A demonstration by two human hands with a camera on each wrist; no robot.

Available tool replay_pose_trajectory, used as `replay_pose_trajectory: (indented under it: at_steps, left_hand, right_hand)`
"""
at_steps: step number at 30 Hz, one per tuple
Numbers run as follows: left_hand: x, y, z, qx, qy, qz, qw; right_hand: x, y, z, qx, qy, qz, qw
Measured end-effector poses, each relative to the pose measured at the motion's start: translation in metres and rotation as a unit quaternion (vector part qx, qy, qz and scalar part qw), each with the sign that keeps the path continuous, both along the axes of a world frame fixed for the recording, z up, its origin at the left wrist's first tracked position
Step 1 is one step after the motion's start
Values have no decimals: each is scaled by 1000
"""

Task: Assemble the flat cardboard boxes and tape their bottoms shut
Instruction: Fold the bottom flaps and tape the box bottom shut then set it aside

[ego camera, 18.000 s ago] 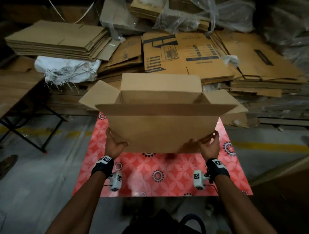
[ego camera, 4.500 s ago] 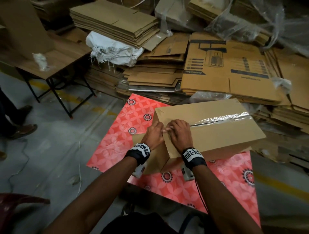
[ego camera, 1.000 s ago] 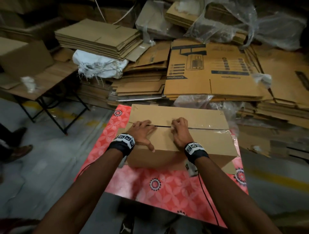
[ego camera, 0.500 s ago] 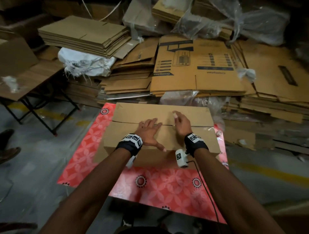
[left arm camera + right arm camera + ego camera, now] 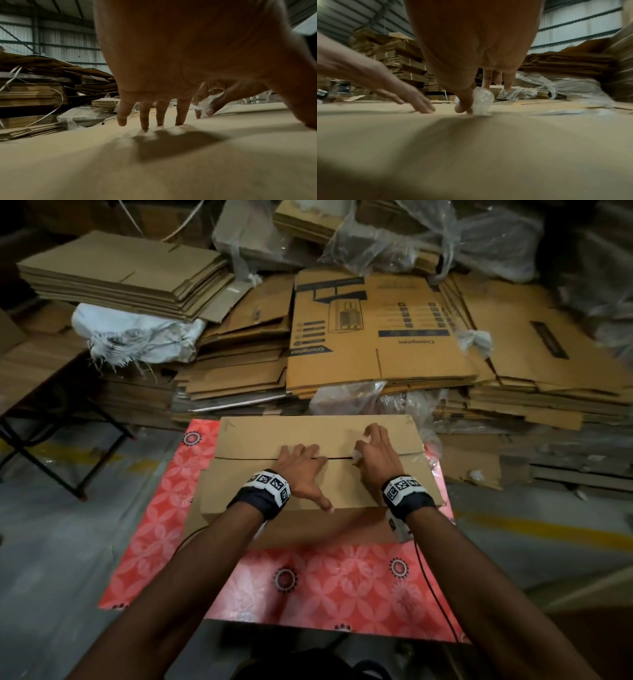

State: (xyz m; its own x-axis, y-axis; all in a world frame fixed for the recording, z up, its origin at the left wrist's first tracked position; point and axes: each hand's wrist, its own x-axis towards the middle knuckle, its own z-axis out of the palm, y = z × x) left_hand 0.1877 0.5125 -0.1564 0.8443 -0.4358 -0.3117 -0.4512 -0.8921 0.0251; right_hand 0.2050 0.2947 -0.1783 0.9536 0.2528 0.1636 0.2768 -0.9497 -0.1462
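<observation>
A brown cardboard box [image 5: 260,440] lies on a red patterned mat [image 5: 308,580], its flaps closed along a dark seam. My left hand [image 5: 301,460] presses flat on the flaps with straight fingers [image 5: 161,116] across the seam near the middle. Just to its right, my right hand [image 5: 371,450] pinches a crumpled end of clear tape [image 5: 482,100] between thumb and forefinger, down at the seam; its other fingers are raised. A shiny strip of tape [image 5: 565,111] lies along the box top farther right.
Stacks of flat cardboard [image 5: 120,278] and a printed flat carton [image 5: 376,330] are piled right behind the box, with plastic wrap [image 5: 428,237] and a white sack [image 5: 137,333]. A folding table's black legs [image 5: 51,453] stand at the left. Grey floor surrounds the mat.
Both hands have shifted to the right along the seam. The left hand has spread flat across it, and the right hand has raised its outer fingers while pinching the tape.
</observation>
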Motion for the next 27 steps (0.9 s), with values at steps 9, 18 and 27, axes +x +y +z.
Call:
replay_pose_trajectory:
  at_steps: [9,18,27]
  left_hand:
    - [19,16,19,9,20,-22,1000]
    - [5,-53,-7,-87,59,-40,994]
    - [7,-60,-12,-52,74,-38,995]
  right_hand:
    - [-15,-37,-3,600,190,-142,764]
    - [-19,-43,-12,339,64,-127,930]
    - [-67,-77,-6,130,41,-103,985]
